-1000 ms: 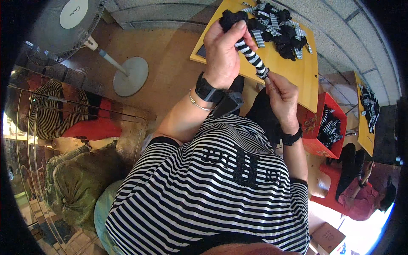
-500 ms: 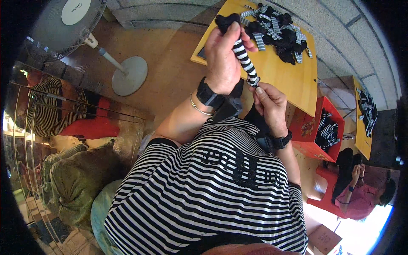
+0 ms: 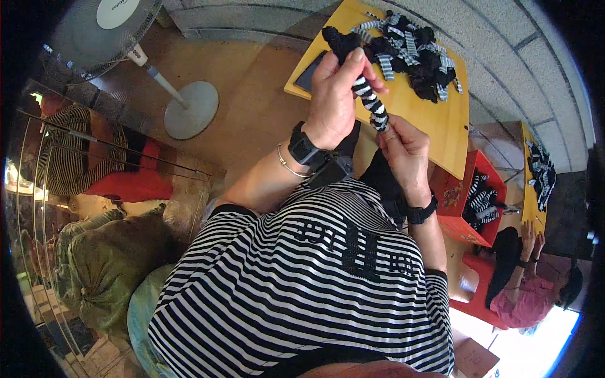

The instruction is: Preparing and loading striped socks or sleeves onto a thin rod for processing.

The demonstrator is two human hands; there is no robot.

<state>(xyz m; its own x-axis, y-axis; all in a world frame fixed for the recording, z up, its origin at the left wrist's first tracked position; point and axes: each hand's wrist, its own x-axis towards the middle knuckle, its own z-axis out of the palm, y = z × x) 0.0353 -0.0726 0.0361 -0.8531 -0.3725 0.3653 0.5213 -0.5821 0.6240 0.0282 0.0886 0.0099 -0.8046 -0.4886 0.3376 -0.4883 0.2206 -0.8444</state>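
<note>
A black-and-white striped knitted tube [image 3: 369, 99] with a bunched black end [image 3: 341, 41] slants between my hands above the near edge of a yellow table [image 3: 435, 126]. My left hand [image 3: 334, 94] is closed round its upper part, thumb on top, with the black end sticking out beyond it. The fingers of my right hand [image 3: 406, 148] pinch the tube's lower tip. Between the two hands the stripes look wrinkled and squeezed together. Farther back on the table lies a loose pile of similar black and grey-white striped knitted pieces [image 3: 409, 50].
Right of the table stands a red box [image 3: 452, 214] holding striped pieces. Beyond it, a person in pink [image 3: 520, 302] sits at a second yellow table [image 3: 532, 189] with another pile. A floor fan [image 3: 192, 110] is at the left, bulging green sacks [image 3: 123, 271] nearer me.
The stretch of tube between my hands has become shorter and more crumpled. My left hand has moved slightly down. The other person's hands have moved to the second table's edge.
</note>
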